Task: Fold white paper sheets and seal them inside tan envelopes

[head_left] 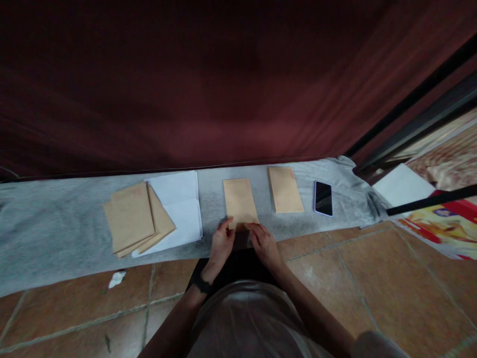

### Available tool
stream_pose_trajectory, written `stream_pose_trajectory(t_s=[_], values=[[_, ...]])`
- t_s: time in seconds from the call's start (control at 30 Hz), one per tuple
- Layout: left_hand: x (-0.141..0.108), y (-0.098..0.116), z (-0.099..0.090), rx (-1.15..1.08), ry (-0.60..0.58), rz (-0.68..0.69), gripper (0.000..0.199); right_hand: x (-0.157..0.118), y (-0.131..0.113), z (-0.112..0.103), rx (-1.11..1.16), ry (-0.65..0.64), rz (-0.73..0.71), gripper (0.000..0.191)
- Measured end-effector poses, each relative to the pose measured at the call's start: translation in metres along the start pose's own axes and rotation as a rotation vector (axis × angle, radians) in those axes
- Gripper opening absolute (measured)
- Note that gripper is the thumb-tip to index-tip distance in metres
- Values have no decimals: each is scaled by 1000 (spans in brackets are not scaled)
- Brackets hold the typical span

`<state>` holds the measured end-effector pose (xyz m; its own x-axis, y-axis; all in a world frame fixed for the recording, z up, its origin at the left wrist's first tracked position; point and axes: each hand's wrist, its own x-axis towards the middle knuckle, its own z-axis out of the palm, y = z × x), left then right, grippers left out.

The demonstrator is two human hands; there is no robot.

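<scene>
A brown paper envelope [240,201] lies on the grey cloth in front of me, its near end between my two hands. My left hand [222,242] grips the envelope's near left corner, thumb on top. At the near right corner, my right hand [264,242] has its fingers closed on the paper edge. To the right lies a small stack of similar envelopes [286,190]. On the left, more brown envelopes [133,215] are fanned out, partly over white paper sheets [182,209].
A phone [323,198] rests on the grey cloth [55,223] at the right. Dark red fabric [223,99] rises behind the surface. Black bars [417,94] and a colourful box [447,223] are at far right. A white scrap [117,279] lies on the tiled floor.
</scene>
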<state>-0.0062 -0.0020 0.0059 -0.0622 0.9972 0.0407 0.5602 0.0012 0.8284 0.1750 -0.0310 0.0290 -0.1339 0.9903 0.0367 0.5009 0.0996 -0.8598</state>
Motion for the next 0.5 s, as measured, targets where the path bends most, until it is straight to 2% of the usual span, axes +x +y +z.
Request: stream_pose_trajectory(t_s=[0.07,0.17,0.23,0.37,0.5], values=[[-5,4,-1,89,34,32,38,-3,2,-6,-353,-24,-202,45],[-8,12,-5,244,77,79,40,-9,10,-8,-639,-101,-313,55],[-4,18,-6,313,55,190,42,-11,16,-6,-703,-112,-327,57],[22,29,7,428,-140,481,45,-12,22,-2,-720,-99,-332,51],[57,33,32,581,-229,503,52,-11,22,-1,-710,-85,-325,44]])
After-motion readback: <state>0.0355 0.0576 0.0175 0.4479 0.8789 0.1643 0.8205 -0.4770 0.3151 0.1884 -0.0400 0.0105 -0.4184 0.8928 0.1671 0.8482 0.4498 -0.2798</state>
